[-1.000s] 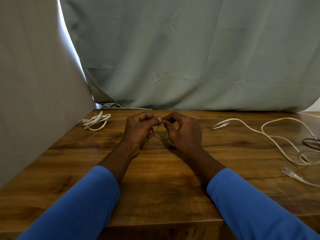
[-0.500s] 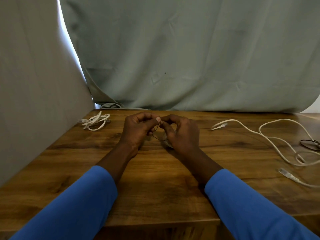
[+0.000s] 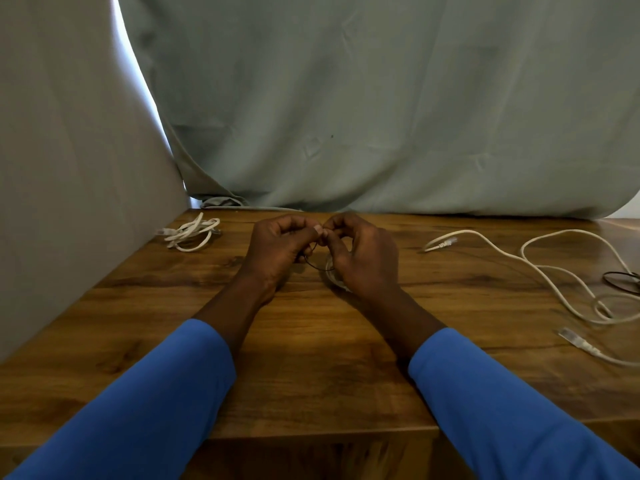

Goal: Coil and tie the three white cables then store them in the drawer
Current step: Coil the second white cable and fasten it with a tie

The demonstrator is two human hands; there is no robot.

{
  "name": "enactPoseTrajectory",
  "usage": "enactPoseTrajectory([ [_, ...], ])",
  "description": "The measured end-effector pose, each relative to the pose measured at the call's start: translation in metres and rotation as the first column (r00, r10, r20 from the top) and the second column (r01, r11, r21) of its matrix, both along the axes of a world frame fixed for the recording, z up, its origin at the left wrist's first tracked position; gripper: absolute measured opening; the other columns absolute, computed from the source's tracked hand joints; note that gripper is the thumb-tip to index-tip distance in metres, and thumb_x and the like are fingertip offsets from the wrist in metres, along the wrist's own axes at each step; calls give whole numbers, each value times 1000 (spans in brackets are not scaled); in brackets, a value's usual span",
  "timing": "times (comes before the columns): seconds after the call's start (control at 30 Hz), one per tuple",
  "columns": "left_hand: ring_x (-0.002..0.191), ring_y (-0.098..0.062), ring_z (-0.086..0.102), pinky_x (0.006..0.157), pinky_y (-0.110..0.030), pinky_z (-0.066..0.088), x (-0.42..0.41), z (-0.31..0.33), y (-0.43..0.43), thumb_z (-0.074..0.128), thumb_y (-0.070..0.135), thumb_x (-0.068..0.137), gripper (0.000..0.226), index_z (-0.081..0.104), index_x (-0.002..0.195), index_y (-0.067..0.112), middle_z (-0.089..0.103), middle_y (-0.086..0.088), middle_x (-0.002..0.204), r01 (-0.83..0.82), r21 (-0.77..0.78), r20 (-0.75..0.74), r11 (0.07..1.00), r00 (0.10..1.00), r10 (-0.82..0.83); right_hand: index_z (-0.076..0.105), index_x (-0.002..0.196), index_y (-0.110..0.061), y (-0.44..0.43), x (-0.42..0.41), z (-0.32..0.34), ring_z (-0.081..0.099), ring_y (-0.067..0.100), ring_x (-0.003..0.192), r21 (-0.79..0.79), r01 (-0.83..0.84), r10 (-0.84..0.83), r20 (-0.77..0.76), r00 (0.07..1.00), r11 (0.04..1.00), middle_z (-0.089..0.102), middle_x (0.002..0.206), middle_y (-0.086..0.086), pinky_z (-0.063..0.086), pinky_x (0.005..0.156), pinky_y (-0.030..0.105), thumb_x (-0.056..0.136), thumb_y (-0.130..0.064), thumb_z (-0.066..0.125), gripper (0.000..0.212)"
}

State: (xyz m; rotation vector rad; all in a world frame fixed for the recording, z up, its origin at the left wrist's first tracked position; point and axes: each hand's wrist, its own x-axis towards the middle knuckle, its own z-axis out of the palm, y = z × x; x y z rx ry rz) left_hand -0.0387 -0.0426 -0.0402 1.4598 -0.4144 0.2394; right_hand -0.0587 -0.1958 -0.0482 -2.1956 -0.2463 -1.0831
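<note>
My left hand (image 3: 277,247) and my right hand (image 3: 360,252) meet at the middle of the wooden table (image 3: 311,358). Both pinch a thin dark tie (image 3: 313,259) that loops down between them. A coiled white cable (image 3: 334,277) lies under my right hand, mostly hidden by it. A second white cable (image 3: 190,232) lies coiled at the far left by the curtain. A third white cable (image 3: 554,278) sprawls loose over the right side of the table, its plugs showing at both ends.
A grey-green curtain (image 3: 381,116) hangs behind the table and a pale one (image 3: 69,168) along its left side. A dark tie loop (image 3: 621,280) lies at the right edge among the loose cable. The table's front edge runs just beyond my blue sleeves.
My hands stay together in the middle; the fingertips have shifted slightly on the dark tie. The cables on the table have not moved.
</note>
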Motion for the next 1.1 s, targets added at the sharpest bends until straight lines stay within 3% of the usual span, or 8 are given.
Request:
enactPoseTrajectory([
  [0.1,64,-10,62,65,-29,53,2,-1,1,74,10,92,4,78,93,9,76,-6,79,-17,-40,-10,999,1000,16,72,101,-31,1,-1,1,66,2,75,75,-55,56,-17,998,996,76,90,-15,53,69,35,95,-49,68,20],
  [0.27,69,-12,64,66,-30,54,4,1,1,71,7,94,8,76,100,4,73,-10,81,-25,-62,27,998,999,27,74,109,-32,5,-2,1,73,5,81,244,-206,231,-75,970,948,77,88,-13,60,75,48,90,-62,70,36],
  [0.4,75,-12,63,66,-31,54,3,3,1,73,10,94,6,78,98,10,77,-10,95,-85,-2,135,996,987,85,78,108,-21,2,-2,5,77,21,80,427,-354,414,-55,908,832,79,82,3,62,78,54,91,-33,78,21],
  [0.5,74,-7,66,63,-24,53,3,4,1,75,11,92,5,78,95,12,78,-2,89,-116,-3,175,993,978,115,77,105,-4,3,-1,8,77,33,84,561,-400,498,-25,867,724,78,87,15,61,75,43,92,-13,77,15],
  [0.6,79,-10,68,65,-25,52,5,4,3,77,13,90,7,79,97,13,79,-2,92,-83,10,140,997,987,81,75,100,4,6,-3,9,73,30,79,684,-416,581,-13,814,599,76,89,24,57,75,38,96,-15,72,20],
  [0.87,80,-6,64,63,-22,50,2,5,0,73,13,93,7,77,95,18,78,-2,94,-52,13,114,999,992,50,76,84,-4,4,-4,17,67,21,63,853,-347,708,-37,705,390,72,74,12,56,67,32,92,-13,75,12],
  [1.0,64,-3,54,58,-20,48,6,11,5,70,15,96,12,74,90,24,63,8,72,-121,-155,12,980,992,124,70,80,-7,7,-8,17,57,19,47,840,-267,692,-166,703,473,63,61,7,48,48,23,95,-19,71,19],
  [1.1,64,-4,54,56,-19,48,6,14,6,67,14,98,10,72,93,21,61,7,73,-123,-229,-37,966,992,117,71,76,-11,9,-6,15,52,26,54,823,-248,686,-217,694,511,61,63,11,43,57,29,94,-21,71,20],
])
